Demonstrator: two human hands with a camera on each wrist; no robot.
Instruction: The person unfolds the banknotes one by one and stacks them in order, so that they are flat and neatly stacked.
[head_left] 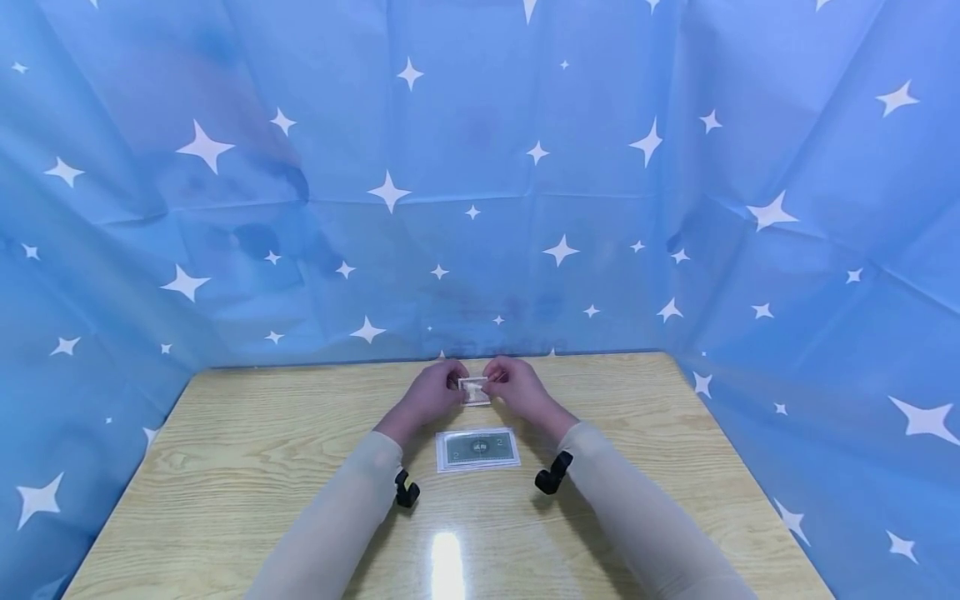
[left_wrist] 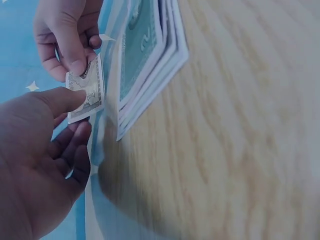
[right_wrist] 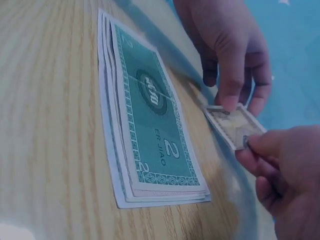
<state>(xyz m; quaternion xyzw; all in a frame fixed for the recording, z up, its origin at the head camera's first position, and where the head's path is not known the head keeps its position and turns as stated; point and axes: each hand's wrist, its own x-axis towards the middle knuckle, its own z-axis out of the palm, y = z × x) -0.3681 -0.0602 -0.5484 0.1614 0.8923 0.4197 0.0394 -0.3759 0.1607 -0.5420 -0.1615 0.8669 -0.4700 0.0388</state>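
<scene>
Both hands hold one small, pale banknote [head_left: 474, 390] between them, over the far part of the table. My left hand [head_left: 432, 393] pinches one end, thumb on top and fingers beneath. At the other end, my right hand [head_left: 522, 390] pinches it the same way. In the left wrist view the banknote [left_wrist: 90, 92] shows a dark patterned border, partly covered by the thumbs. Nearer to me lies a stack of green banknotes [right_wrist: 150, 100], the top one printed with 2 and "ER JIAO"; several paper edges show under it.
The wood-grained table [head_left: 285, 467] reaches back to a blue curtain [head_left: 480, 167] with white stars, which also hangs along both sides. A black band piece [head_left: 555, 472] sits on the right wrist and another [head_left: 407, 488] on the left. A bright light reflection lies at the front.
</scene>
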